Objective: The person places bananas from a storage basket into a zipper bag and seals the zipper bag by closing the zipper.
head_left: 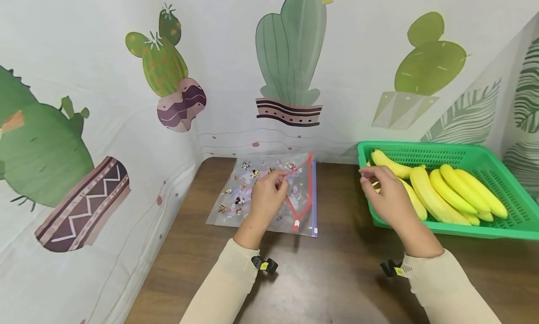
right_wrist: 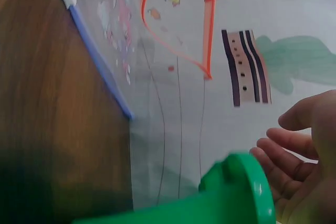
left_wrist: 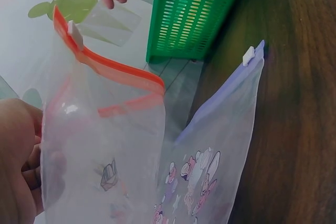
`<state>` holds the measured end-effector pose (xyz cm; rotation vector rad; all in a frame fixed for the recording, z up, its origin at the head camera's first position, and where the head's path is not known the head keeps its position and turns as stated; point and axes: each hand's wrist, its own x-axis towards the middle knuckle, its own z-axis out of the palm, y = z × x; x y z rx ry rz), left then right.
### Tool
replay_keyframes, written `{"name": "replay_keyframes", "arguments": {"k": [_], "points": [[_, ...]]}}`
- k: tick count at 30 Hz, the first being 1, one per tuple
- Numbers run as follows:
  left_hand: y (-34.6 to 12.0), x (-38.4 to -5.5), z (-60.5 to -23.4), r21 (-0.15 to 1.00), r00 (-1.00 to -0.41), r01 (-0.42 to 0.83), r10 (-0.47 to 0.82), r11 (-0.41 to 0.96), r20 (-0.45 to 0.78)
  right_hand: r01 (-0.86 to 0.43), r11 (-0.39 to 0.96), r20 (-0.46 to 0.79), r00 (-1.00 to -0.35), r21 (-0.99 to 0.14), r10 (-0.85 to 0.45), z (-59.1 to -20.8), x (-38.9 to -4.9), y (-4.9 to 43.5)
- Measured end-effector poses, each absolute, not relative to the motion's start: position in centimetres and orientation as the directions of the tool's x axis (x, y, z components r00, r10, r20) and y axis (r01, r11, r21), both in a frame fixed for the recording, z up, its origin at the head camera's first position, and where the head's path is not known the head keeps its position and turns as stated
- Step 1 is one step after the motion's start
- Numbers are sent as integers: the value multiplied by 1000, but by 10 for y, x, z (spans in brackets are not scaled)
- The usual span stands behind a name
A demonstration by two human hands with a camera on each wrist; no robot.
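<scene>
clearly, the bananas (head_left: pixel 433 198) are on my right side, inside the green basket (head_left: pixel 484 233), and my right hand (head_left: pixel 389 198) is the nearer one to them. it hangs about the left rim of the basket; its fingers are a little bent, with the thumb apart from them, and between them is nothing. from these fingers the bananas lie to the right, and the closest ones are partly covered by the hand itself in the head view. how high the fingers are above the rim, i cannot tell exactly. the long axis of most bananas runs from the far left to the near right, so it is slanted to me; in my judgement, a grip across this line suits better than one along it.

my left hand (head_left: pixel 265 202) is well apart from the basket, over the left part of the desk (head_left: pixel 311 277). its fingers are together, pinching the red zip edge (right_wrist: pixel 209 30) of a clear bag (left_wrist: pixel 105 156). this edge is lifted, so the mouth of the bag gapes, and it is turned to the right, toward the basket. below it, another clear bag (left_wrist: pixel 226 145) with a purple zip (left_wrist: pixel 226 88) lies on the desk.
</scene>
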<state>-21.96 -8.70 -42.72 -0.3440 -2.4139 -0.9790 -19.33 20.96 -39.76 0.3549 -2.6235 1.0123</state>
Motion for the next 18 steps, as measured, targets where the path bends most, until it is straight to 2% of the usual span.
{"name": "replay_keyframes", "arguments": {"k": [12,18], "points": [[-87,-219,-429,556,-830,408,42,724,556,-255,788,300,-949,-561,-94,-395,-191,241],[-88,-219,-428,561,-826,417,40,715,563,-184,826,193,-977,-533,-93,-394,-194,253]]}}
